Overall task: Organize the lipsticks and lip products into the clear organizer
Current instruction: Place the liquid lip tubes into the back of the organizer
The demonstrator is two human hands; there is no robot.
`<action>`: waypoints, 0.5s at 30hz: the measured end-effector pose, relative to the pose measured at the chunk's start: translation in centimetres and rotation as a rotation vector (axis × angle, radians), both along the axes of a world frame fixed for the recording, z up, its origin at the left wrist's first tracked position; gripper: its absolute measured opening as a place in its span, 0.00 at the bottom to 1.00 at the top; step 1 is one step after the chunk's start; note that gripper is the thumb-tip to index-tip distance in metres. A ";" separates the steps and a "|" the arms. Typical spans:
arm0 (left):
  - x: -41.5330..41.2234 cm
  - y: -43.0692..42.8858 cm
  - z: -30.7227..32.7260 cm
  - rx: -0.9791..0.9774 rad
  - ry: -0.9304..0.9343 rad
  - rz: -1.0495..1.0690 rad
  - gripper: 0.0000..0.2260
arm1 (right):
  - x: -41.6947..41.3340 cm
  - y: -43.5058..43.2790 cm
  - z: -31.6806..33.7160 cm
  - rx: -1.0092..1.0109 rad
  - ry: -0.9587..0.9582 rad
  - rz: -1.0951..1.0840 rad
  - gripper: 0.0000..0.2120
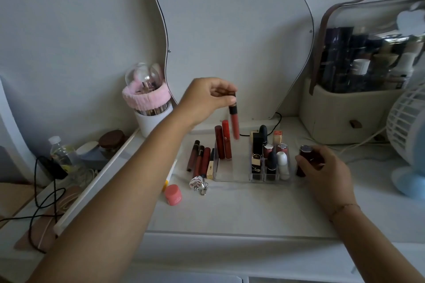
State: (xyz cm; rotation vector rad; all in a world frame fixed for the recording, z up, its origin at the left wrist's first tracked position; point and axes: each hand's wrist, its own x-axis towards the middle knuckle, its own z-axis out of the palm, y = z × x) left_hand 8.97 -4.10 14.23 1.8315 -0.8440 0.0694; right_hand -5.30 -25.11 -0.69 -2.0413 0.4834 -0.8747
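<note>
The left hand (207,96) was raised above the white tabletop (241,211), its fingertips pinched on the dark cap of a red lip gloss tube (234,121). The tube hung cap-up from that grip, blurred, clear of the surface, over the wide left compartment of the clear organizer (232,178). Directly below the hand, two dark red tubes (223,142) stood upright in that same compartment, at its back. Below and to the left of the hand, outside the organizer, three slim lip tubes (199,158) lay side by side on the tabletop, with a gold-cased lipstick (210,167) just beside them against the organizer wall. Nearer still lay a silver keychain charm (198,184) and a pink jar (173,195).

The right hand (326,170) was closed around a dark red lipstick (304,161) standing just outside the organizer's right wall. To the left of this hand, the small right-side compartments held several upright lipsticks (271,158), black, white and rose among them. Behind the left hand stood a wavy-edged mirror (230,29).
</note>
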 end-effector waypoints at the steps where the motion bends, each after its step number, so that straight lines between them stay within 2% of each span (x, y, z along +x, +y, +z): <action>1: 0.3 -0.6 -0.5 0.033 -0.016 0.006 0.11 | 0.0 0.0 0.0 0.007 -0.001 0.002 0.09; 9: 2.2 -1.8 -4.6 0.256 -0.066 0.079 0.09 | 0.3 -0.2 -0.1 0.027 -0.018 -0.009 0.08; 15: 2.8 -1.3 -5.9 0.239 -0.023 0.109 0.09 | 0.4 -0.2 -0.2 0.022 -0.014 -0.002 0.08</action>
